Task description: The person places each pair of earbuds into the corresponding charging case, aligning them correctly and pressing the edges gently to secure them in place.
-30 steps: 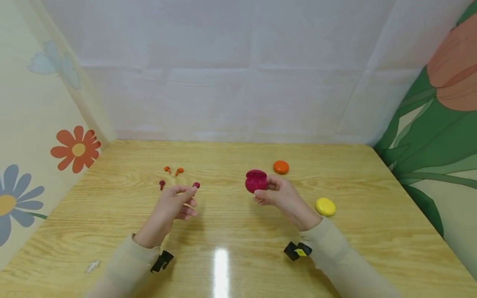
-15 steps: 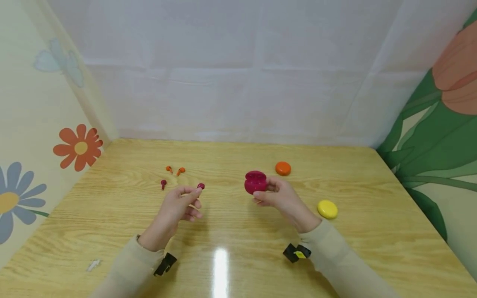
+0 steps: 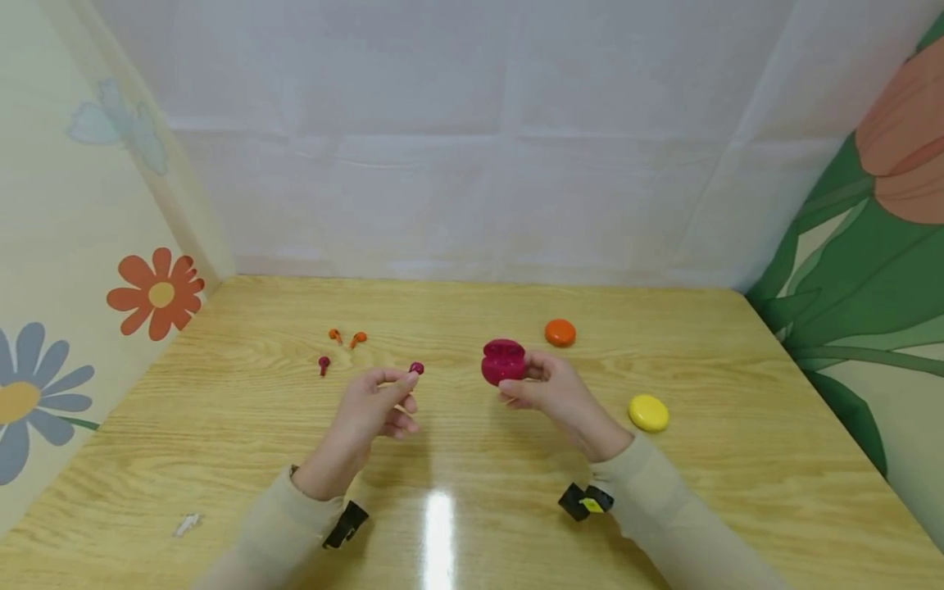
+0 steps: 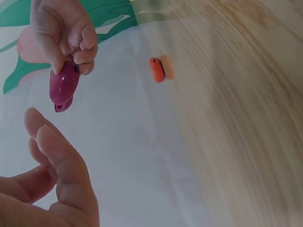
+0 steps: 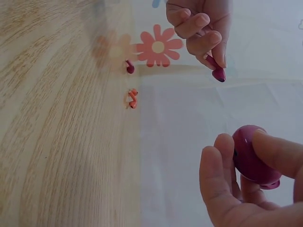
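Observation:
Between thumb and forefinger my left hand [image 3: 376, 406] pinches a dark magenta earbud [image 3: 416, 369], held above the table; its stem shows in the right wrist view, where the earbud [image 5: 218, 73] tips downward. My right hand [image 3: 556, 393] grips a round magenta earbud case [image 3: 504, 366] with its lid raised, a short way right of the earbud and apart from it. Whether anything sits inside the case cannot be told. A second magenta earbud [image 3: 324, 365] lies on the table at the left, near two orange earbuds [image 3: 347, 338].
An orange round case [image 3: 560, 333] lies behind my right hand, and a yellow round case [image 3: 649, 413] to its right. A small white scrap [image 3: 188, 524] is at the table's front left. White sheeting [image 3: 472, 164] hangs along the back edge of the table [image 3: 472, 459].
My left hand has moved right with the pinched earbud, closing the distance to the case. The right hand has stayed almost in place, drifting slightly left with the case.

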A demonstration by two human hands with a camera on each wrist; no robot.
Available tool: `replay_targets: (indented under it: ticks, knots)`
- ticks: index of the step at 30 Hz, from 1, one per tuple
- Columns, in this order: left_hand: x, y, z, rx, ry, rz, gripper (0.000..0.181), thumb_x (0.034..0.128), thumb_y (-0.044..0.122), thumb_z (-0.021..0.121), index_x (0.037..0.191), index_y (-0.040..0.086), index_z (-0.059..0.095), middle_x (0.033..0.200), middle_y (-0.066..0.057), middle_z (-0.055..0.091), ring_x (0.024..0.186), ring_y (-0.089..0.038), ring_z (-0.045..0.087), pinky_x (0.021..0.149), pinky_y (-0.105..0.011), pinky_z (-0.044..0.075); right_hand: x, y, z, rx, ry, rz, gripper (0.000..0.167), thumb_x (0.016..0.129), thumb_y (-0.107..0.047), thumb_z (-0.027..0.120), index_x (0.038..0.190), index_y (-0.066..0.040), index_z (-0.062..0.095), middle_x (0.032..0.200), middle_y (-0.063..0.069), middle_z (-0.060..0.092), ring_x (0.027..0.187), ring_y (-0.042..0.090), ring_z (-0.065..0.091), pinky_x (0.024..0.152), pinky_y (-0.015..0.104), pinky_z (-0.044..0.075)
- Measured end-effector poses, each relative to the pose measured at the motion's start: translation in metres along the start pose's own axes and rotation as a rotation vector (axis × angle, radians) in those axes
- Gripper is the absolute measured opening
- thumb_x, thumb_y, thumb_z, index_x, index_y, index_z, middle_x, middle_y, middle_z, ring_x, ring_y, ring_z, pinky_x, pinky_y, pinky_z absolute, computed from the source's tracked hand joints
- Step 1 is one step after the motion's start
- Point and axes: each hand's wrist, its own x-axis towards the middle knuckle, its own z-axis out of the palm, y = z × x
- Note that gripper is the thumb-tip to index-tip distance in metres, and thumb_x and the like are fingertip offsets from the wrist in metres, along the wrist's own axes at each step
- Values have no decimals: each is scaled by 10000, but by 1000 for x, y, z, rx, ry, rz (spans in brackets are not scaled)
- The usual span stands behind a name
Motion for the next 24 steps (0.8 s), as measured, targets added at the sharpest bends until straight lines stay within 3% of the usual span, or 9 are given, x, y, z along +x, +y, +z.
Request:
replay_targets:
  ticks: [24]
  knots:
    - [-1,2,24,-45,-52,32,213,999,150,560,1082,-45,536,637,-16,582,459,-101,579,462,-214,465,0,1,0,-9,-7,-3,325,912,17,641,1186,135,510,963,129,651,834,194,663,775,318,558]
